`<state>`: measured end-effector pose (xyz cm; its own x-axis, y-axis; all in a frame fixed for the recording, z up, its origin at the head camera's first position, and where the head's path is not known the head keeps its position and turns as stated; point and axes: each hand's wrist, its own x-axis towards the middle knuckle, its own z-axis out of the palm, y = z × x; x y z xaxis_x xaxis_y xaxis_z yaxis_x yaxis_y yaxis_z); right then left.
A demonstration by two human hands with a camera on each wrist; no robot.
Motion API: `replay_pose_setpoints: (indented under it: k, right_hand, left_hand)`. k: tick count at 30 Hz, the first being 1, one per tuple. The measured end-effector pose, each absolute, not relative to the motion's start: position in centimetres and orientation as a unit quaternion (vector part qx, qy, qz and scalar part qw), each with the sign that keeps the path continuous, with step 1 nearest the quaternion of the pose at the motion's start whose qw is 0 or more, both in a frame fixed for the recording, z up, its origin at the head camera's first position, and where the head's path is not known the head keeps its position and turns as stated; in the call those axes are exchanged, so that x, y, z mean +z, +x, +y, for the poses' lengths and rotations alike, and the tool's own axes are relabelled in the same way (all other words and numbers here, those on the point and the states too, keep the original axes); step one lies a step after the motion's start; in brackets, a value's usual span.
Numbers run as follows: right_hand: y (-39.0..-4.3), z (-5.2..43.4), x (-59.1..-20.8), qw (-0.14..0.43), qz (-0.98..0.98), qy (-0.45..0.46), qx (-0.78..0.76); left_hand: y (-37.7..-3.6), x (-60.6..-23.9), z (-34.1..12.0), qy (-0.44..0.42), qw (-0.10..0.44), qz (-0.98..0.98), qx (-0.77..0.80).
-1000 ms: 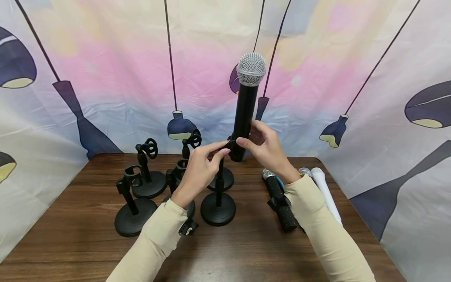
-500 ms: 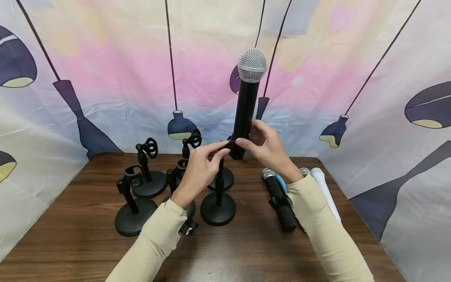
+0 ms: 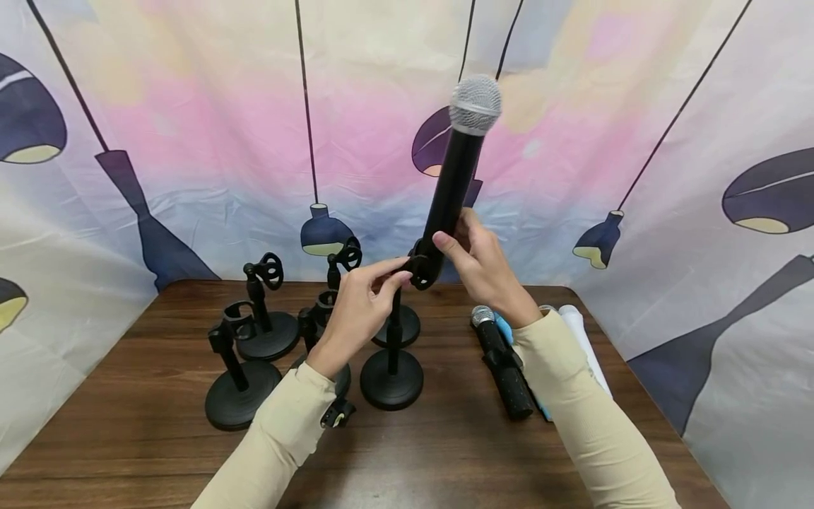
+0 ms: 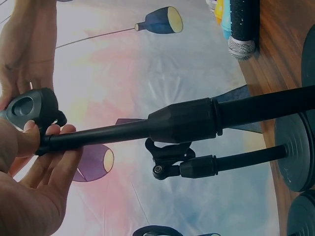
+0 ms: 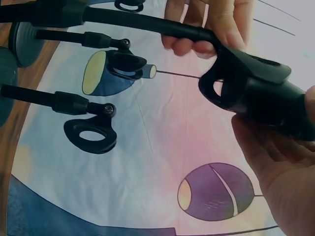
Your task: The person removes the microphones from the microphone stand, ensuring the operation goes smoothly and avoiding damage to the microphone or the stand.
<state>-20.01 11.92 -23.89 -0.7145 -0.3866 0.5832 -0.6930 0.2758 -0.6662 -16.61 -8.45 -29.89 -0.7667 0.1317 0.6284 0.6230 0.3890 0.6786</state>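
In the head view, at the centre of the frame, the right hand [image 3: 486, 265] has its fingers and thumb curled round the lower body of a black handheld microphone [image 3: 454, 180], which leans to the upper right with its silver mesh head near the top of the picture. The microphone's bottom end sits in the black clip [image 3: 421, 267] of a desk microphone stand [image 3: 392, 367] whose round base rests on the wooden table [image 3: 159, 452] at lower centre. The left hand [image 3: 356, 311] pinches that clip between thumb and fingertips, just left of the microphone's base. Four more empty stands [image 3: 244, 385] cluster at the left centre of the frame — well apart from a black microphone [image 3: 505, 364] and a white microphone [image 3: 585, 339] lying on the table at right centre, partly hidden by the right sleeve. In the left wrist view the left hand [image 4: 34, 182] fills the lower left, its fingers closed on the thin upper stem of the stand [image 4: 147, 129], which runs across the frame to the right edge; the clip's rounded knob [image 4: 29, 108] shows at left centre. In the right wrist view the right hand [image 5: 280, 182] occupies the lower right — its grip wraps the microphone body [image 5: 275, 101], seated in the clip [image 5: 226, 86], while the left hand's fingers [image 5: 206, 24] hold the stem at the top centre.
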Motion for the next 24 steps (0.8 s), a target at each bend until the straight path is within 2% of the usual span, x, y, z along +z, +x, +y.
replay_pose_setpoints:
  k: [12,24]
  right_hand:
    - [-20.1,12.2,-23.0,0.130,-0.768,0.330,0.534]
    - [-20.3,13.0,-22.3,0.171,-0.687,0.355,0.610]
  left_hand:
    - [-16.7,-29.9,-8.4,-0.238,0.246,-0.797,-0.497]
    - [-16.5,-30.0,-8.3,-0.237,0.249,-0.794,-0.502]
